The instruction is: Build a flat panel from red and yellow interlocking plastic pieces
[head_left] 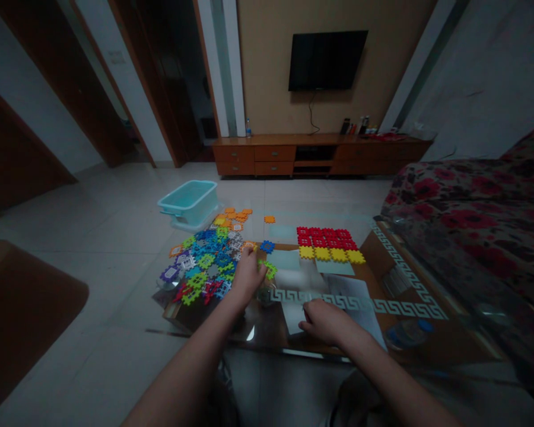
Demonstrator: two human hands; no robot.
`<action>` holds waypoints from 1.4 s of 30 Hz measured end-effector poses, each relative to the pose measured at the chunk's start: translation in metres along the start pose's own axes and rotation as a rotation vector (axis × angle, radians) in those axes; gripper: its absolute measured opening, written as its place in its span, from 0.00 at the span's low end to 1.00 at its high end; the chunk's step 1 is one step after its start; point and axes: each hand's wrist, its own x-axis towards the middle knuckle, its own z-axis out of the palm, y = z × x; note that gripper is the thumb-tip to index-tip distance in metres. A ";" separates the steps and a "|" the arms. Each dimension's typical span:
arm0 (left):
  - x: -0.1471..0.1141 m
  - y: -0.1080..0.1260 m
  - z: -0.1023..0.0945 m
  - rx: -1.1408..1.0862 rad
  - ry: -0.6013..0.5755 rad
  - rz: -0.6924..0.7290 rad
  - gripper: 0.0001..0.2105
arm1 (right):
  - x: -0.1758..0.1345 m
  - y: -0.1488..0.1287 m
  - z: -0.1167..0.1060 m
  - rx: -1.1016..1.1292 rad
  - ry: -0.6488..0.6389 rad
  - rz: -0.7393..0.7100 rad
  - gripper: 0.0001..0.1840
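My left hand (248, 273) reaches to the right edge of a heap of interlocking plastic tiles (207, 261) in many colours. Its fingers are pinched, and a bit of yellow shows at the fingertips; what it belongs to is unclear. Close by lie a blue tile (267, 247) and a lime green tile (270, 270). My right hand (324, 320) is curled closed over the near part of the glass table (267, 344), its inside hidden. Beyond it, red tiles (324, 238) form a block of rows, with a row of yellow tiles (331, 254) along its near side.
A turquoise plastic tub (191, 200) stands at the far left of the table. Orange tiles (238, 216) lie behind the heap, one orange tile (269, 219) apart. A bottle with a blue cap (409, 334) appears at the right, near a flowered sofa (467, 190).
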 end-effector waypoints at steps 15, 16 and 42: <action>-0.017 0.006 -0.009 -0.848 -0.035 -0.322 0.22 | 0.002 -0.003 -0.004 0.247 0.364 -0.102 0.10; -0.020 0.008 -0.009 -0.918 -0.102 -0.337 0.21 | 0.005 -0.003 -0.003 0.355 0.409 -0.112 0.11; -0.025 0.028 -0.033 -1.534 -0.682 -0.305 0.16 | 0.013 -0.018 -0.018 1.584 0.257 -0.265 0.26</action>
